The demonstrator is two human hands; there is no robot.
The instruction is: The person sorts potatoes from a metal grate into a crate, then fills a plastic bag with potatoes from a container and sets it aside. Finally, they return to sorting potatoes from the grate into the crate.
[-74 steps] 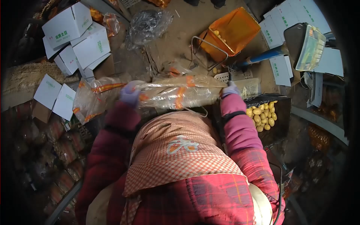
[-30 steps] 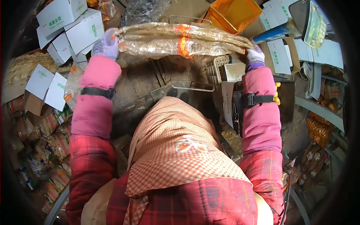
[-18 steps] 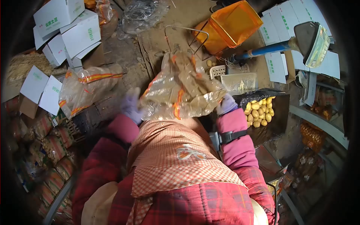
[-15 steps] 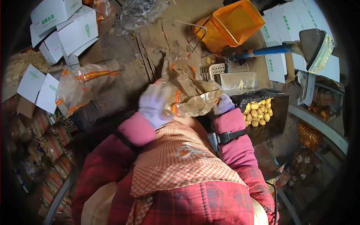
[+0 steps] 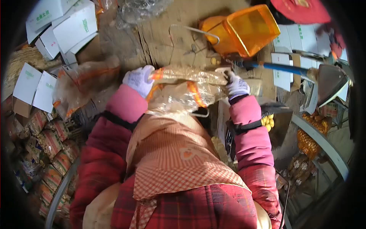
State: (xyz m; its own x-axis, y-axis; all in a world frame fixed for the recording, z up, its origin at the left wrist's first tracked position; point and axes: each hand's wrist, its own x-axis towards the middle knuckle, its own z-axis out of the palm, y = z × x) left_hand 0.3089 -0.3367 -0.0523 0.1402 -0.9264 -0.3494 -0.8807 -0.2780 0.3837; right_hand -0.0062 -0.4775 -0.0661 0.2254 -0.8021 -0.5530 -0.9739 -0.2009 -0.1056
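Observation:
A clear plastic bag (image 5: 175, 97) with orange stripes is stretched sideways in front of my apron. My left hand (image 5: 139, 81), in a pale glove, is closed on the bag's left edge. At its right edge, my gloved right hand (image 5: 237, 84) grips the plastic, fingers partly hidden. A bent metal wire frame (image 5: 196, 29) stands beyond the bag, and a curved metal end shows below it. Yellow potatoes (image 5: 268, 122) lie in a dark box past my right forearm, which partly covers them.
An orange basket (image 5: 251, 30) lies at the back right, near a blue pole (image 5: 286, 69) with a grey head. White cartons (image 5: 74, 30) stand at the back left, beside another plastic bag (image 5: 85, 82). A person's red hat (image 5: 301, 9) shows top right.
My hands have moved apart and slightly forward. The bag, bunched up before, is now pulled wide between them. A person in a red hat has come into view at top right.

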